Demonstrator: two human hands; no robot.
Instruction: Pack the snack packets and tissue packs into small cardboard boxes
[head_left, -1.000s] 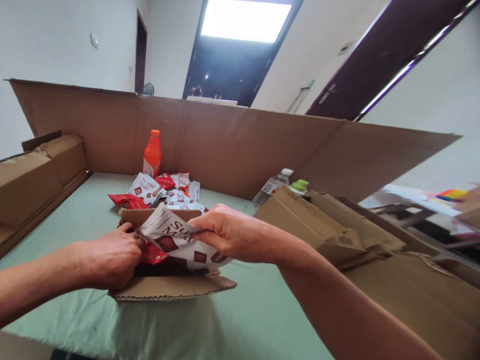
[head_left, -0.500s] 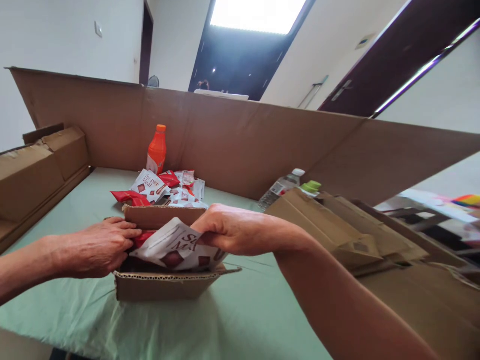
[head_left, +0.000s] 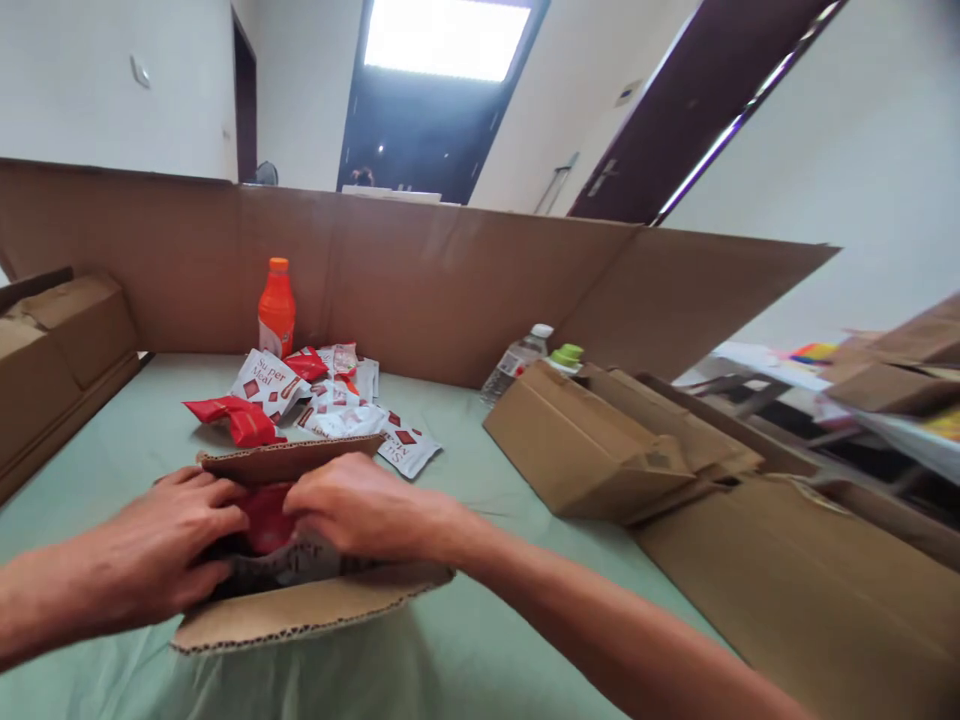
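Note:
A small open cardboard box (head_left: 315, 608) stands before me with its flaps spread. Inside lie a red packet (head_left: 268, 518) and, nearer me, a white printed packet (head_left: 300, 562), partly covered by my hands. My left hand (head_left: 176, 535) is closed over the box's left side, its fingertips reaching inside beside the red packet. From the right, my right hand (head_left: 356, 505) reaches into the box, fingers curled at the red packet's edge; its fingertips are partly hidden. Just behind the box is a pile of white packets (head_left: 268, 385) and red packets (head_left: 244, 418).
An orange bottle (head_left: 277, 305) stands behind the pile, near a tall cardboard wall (head_left: 420, 290). To the right are a clear bottle (head_left: 517, 362), a green-capped bottle (head_left: 566, 357) and cardboard boxes (head_left: 592, 440). Another box (head_left: 67, 350) sits at left on the green cloth (head_left: 487, 540).
The white packet has gone down from above the box into it, and my right hand has moved lower and left to the red packet. The view has swung right.

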